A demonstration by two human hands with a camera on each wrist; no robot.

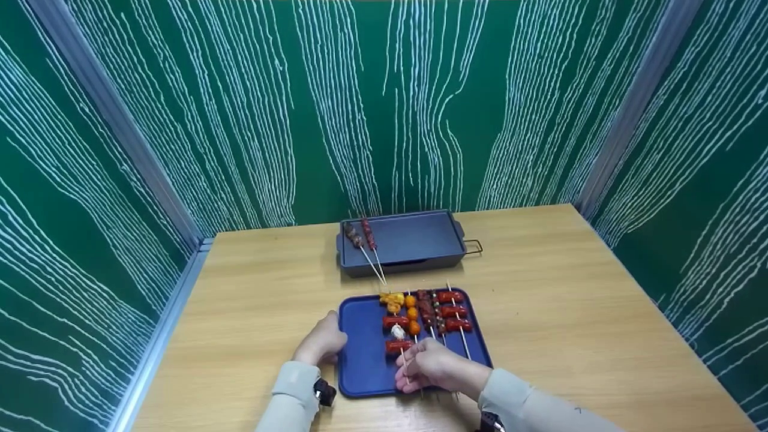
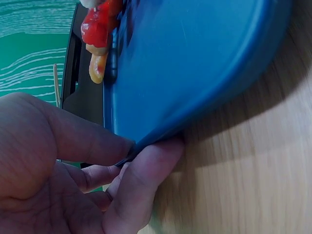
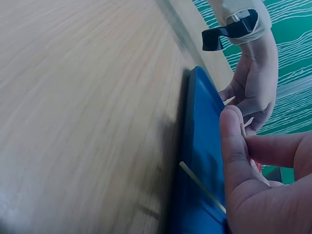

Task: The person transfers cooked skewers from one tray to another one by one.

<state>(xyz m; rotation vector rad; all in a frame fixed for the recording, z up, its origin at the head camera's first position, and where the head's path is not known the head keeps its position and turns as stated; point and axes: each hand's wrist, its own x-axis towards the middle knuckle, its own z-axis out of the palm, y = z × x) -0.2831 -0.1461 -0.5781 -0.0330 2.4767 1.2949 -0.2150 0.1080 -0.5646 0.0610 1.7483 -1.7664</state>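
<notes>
A blue tray (image 1: 363, 360) lies on the table with several skewers on its right half. My left hand (image 1: 324, 341) pinches the tray's left rim between thumb and finger, as the left wrist view shows. Above the tray's front part, my right hand (image 1: 433, 365) pinches the stick of a skewer with red sausage pieces (image 1: 396, 347), a white piece and a yellow piece. Beside it lie a skewer of orange balls (image 1: 412, 314), dark meat skewers (image 1: 425, 309) and a skewer of three red pieces (image 1: 454, 312).
Behind the blue tray stands a dark grill pan (image 1: 414, 237) with a wire handle on its right. Two meat skewers (image 1: 368, 234) rest on its left part, their sticks over the front edge. Green walls with white lines (image 1: 420, 120) enclose the wooden table (image 1: 258, 288).
</notes>
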